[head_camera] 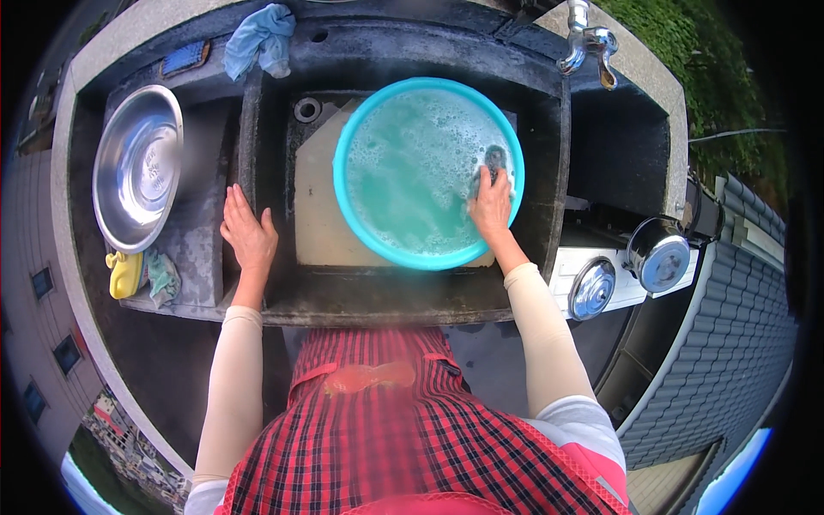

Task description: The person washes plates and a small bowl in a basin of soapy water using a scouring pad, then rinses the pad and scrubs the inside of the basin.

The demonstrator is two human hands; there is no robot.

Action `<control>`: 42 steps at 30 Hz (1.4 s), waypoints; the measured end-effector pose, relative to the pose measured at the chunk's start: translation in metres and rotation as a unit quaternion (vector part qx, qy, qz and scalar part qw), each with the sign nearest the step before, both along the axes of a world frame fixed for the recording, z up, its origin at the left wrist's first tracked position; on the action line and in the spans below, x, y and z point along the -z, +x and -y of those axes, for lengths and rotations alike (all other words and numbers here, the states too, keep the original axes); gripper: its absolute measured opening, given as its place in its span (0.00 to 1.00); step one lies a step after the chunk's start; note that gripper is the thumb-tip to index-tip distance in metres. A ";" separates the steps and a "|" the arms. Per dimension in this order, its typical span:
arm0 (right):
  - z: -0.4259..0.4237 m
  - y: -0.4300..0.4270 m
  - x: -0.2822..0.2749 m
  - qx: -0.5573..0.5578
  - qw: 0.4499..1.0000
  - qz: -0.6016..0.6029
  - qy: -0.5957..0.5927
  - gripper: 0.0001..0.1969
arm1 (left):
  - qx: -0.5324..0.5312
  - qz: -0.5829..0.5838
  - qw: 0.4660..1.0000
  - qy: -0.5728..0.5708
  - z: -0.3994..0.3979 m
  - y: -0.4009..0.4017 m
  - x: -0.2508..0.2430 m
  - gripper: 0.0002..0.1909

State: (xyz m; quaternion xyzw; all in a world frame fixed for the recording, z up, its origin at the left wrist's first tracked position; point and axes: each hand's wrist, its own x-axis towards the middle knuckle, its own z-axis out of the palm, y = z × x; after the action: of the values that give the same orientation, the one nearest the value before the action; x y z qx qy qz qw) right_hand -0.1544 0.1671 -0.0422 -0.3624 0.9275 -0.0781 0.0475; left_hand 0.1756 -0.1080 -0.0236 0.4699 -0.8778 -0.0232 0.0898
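Observation:
A turquoise plastic basin (341, 187) of soapy, foamy water stands in the middle compartment of a dark stone sink (386, 317). My right hand (490, 203) dips in at the basin's right side, its fingers on a dark grey object (496, 158) at the foam's surface; its kind cannot be told. My left hand (250, 225) lies on the divider left of the basin, fingers stretched out and thumb apart, holding nothing. A round drain fitting (307, 110) shows at the compartment's back left.
On the left are a steel bowl (138, 168), a yellow plastic item (126, 275), a green cloth (163, 278), a blue-bristled brush (185, 59) and a light-blue cloth (261, 38). A metal tap (587, 45) is at back right, a pot (658, 254) and lid (592, 288) at right.

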 end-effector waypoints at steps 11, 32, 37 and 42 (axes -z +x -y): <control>0.196 -0.086 0.025 0.570 0.572 0.373 -0.457 0.22 | -0.015 -0.040 0.999 0.029 0.003 -0.006 -0.009 0.38; -0.015 0.102 -0.016 -0.189 0.965 0.135 0.125 0.17 | -0.009 -0.027 1.000 -0.004 0.001 -0.002 -0.005 0.39; -0.042 0.002 -0.032 -0.280 0.938 0.048 0.199 0.14 | -0.012 -0.031 0.999 0.011 0.001 0.003 -0.002 0.40; 0.012 -0.087 -0.043 -0.382 0.873 -0.099 0.286 0.15 | -0.009 -0.028 0.999 0.025 0.000 -0.003 -0.008 0.40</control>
State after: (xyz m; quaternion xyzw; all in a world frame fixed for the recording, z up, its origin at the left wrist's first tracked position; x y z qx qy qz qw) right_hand -0.2416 0.1556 0.0006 -0.6647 0.6988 0.2511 0.0826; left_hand 0.1727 -0.1078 -0.0153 0.4789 -0.8699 -0.0575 0.1026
